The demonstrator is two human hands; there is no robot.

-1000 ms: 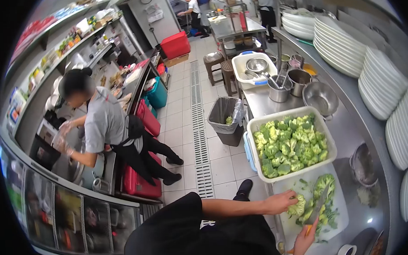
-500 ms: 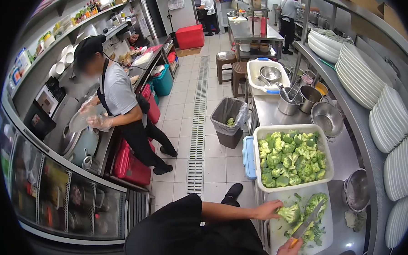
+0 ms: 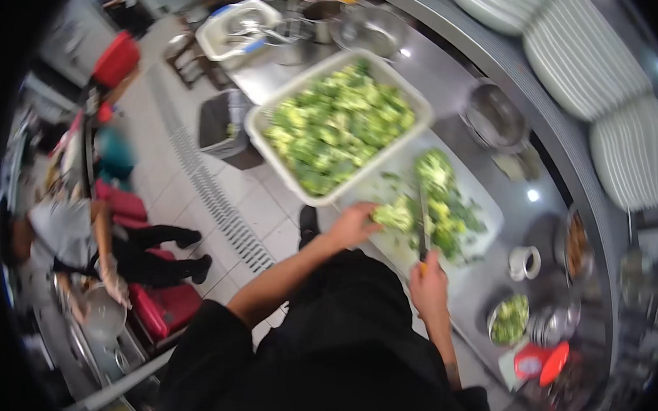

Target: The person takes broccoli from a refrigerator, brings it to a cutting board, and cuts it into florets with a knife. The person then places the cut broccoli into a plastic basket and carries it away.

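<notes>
My left hand (image 3: 353, 225) pinches a broccoli piece (image 3: 394, 216) at its left side, over the white cutting board (image 3: 479, 188). In my right hand (image 3: 429, 288) is a knife (image 3: 423, 220) with a yellow-orange handle. Its blade points away from me, close along the right side of the held piece; whether it touches is unclear. Just right of the blade lie a larger broccoli head (image 3: 435, 168) and loose green leaves and trimmings (image 3: 458, 222). Beyond the board stands a white tub (image 3: 307, 198) full of cut broccoli florets (image 3: 340, 124).
A lined bin (image 3: 226, 129) stands on the floor left of the counter. Metal bowls (image 3: 495, 114), a white cup (image 3: 524, 263) and a bowl of green pieces (image 3: 509, 320) sit to the right. Stacked plates (image 3: 586, 47) fill the shelf. A co-worker (image 3: 73, 235) stands at left.
My view has swung right and down, bringing the cup and the bowl of green pieces into sight. The knife blade has shifted from over the larger broccoli head to beside the held piece.
</notes>
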